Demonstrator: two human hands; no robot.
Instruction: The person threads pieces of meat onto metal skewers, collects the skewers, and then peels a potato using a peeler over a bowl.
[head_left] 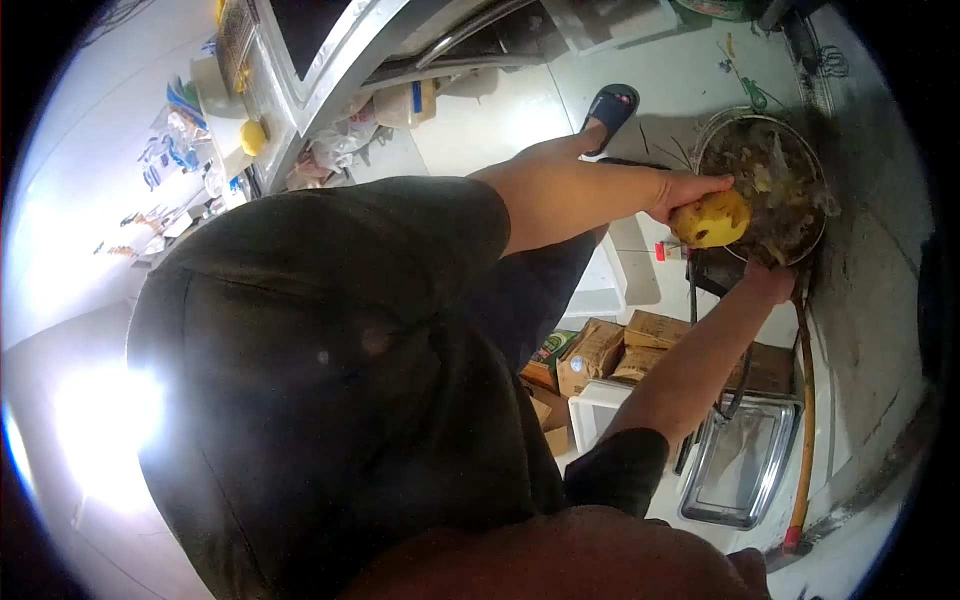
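Note:
My left hand [686, 194] is closed around a yellow, potato-like piece of produce [716, 220] with brown patches. It holds this beside the near rim of a round bin [701, 135]. Inside the bin lie food scraps and a torn clear plastic bag [778, 165]. My right hand [770, 281] reaches to the bin's lower rim in the picture. Its fingers are mostly hidden among the scraps, so whether they hold anything does not show.
A wooden stick [806, 420] leans along the wall beside my right arm. Cardboard boxes [592, 357], a white container [597, 410] and a clear lidded box [741, 460] sit below that arm. A slippered foot [610, 112] stands near the bin. Another yellow item [252, 137] rests on the counter.

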